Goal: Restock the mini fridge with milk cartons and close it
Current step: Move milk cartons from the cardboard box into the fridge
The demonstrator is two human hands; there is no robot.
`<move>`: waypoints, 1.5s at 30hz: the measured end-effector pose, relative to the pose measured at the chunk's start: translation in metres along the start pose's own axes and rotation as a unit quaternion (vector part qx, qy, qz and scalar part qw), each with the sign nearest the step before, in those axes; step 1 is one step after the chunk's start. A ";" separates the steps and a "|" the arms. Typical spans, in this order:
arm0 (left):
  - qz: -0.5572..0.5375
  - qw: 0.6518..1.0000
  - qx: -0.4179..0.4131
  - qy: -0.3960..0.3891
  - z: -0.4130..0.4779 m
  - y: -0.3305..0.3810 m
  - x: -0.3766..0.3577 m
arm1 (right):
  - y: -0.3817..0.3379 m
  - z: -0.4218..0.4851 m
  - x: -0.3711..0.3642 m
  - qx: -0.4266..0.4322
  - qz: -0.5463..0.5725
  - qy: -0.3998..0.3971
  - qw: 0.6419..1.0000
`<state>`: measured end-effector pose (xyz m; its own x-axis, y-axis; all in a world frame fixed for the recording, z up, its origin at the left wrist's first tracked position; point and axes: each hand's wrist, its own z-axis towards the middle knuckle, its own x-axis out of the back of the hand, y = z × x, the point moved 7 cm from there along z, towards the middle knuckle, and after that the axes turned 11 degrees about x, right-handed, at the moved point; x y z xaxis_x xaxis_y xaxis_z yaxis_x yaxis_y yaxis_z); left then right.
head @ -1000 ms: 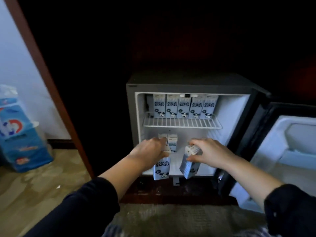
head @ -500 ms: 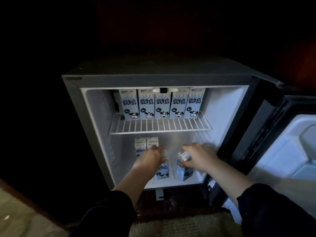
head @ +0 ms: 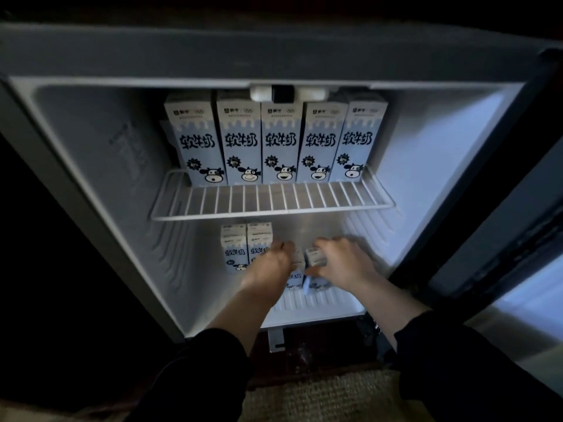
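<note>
The mini fridge (head: 91,166) stands open. Several blue-and-white milk cartons (head: 278,141) stand in a row on its upper wire shelf (head: 271,205). Two more cartons (head: 234,248) stand at the back left of the lower compartment. My left hand (head: 271,269) grips a carton (head: 295,277) from above, low in the fridge. Right beside it, my right hand (head: 344,263) grips another carton (head: 316,258) by its top. Both held cartons stand upright, side by side, on or just above the fridge floor; my hands hide most of them.
The fridge door (head: 518,239) hangs open at the right. Dark cabinet surrounds the fridge. A woven mat (head: 320,397) lies on the floor below the fridge. A bare strip of fridge floor (head: 320,306) shows in front of the held cartons.
The camera has come much closer to the fridge. Both hands have carried their cartons from the fridge's front edge deeper into the lower compartment, toward the two cartons at the back.
</note>
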<state>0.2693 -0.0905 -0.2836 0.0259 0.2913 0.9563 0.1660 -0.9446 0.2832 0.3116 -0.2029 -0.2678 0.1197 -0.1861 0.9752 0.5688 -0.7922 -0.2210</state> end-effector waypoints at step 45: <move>-0.041 0.985 0.152 0.076 0.000 -0.078 -0.009 | -0.004 0.048 0.006 0.077 -0.051 -0.001 0.996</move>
<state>0.2561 -0.0196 -0.3141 -0.1432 0.3169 0.9376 0.4486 -0.8237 0.3469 0.3490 -0.1735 -0.2605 0.0556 -0.1080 0.9926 0.6959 -0.7087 -0.1161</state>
